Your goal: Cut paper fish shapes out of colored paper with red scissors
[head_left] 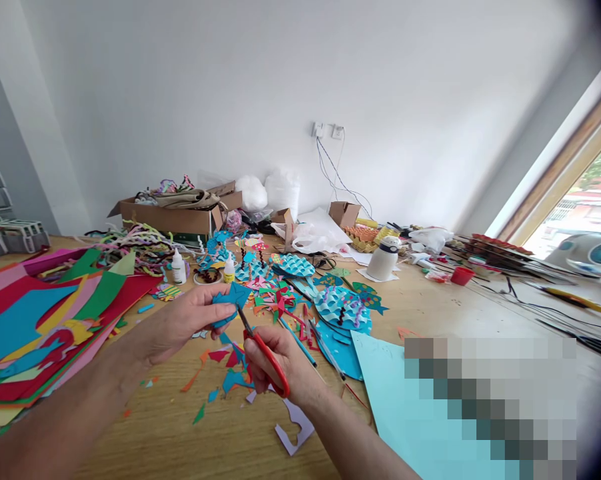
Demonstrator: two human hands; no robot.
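Note:
Between the thumb and fingers of my left hand [200, 313] is a piece of blue craft paper [229, 297], its upper right part cut to a pointed shape. My right hand [275, 357] grips red-handled scissors [271, 365], with their dark blades reaching up to the paper's right edge. Whether the blades are parted is hard to make out. Below both hands lie coloured scraps [236, 380] and a lilac offcut [295, 427] with a curved cut-out.
Stacked coloured sheets [25, 313] cover the left side. Blue wavy paper crafts [338, 307], pens [330, 350] and a light blue sheet [385, 387] lie to the right. Glue bottles [178, 267] stand behind my left hand. A full cardboard box [165, 219] sits by the wall.

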